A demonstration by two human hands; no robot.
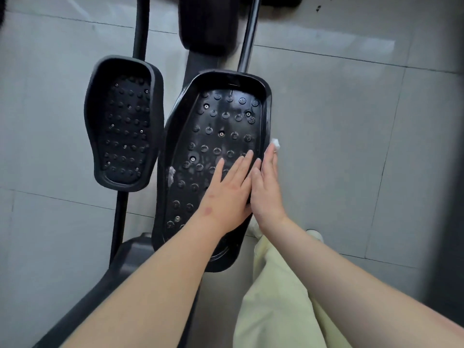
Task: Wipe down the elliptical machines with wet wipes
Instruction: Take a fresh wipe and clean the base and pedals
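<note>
Obs.: the person bends over the elliptical's two black studded pedals; both forearms reach in from the near edge, converging on the right pedal (221,116).

Left hand (229,194): released, palm down, lying flat on the near half of the right pedal's tread. Fingers are straight and slightly spread, tips pointing far and a little right. Nothing is held. The wrist is level with the forearm, which crosses the pedal's near end.

Right hand (267,187): turned on edge against the outer right rim of the same pedal, touching the left hand along its side. Fingers are straight and together, pointing far. A scrap of the white wet wipe (276,143) shows just past the fingertips, on the right side of the rim; the rest is hidden under the fingers. The hand presses rather than clenches; the thumb's position cannot be seen.

Right pedal: tilted, far end raised rim intact, tread glossy. A pale scuff (172,174) sits on its left wall.

Left pedal (125,121): just beside the right one, farther left, untouched.

A black rod (248,33) runs from the right pedal's far end. Grey floor tiles (351,146) lie beneath. A pale green trouser leg (276,297) and a light shoe (315,234) stand near right.
</note>
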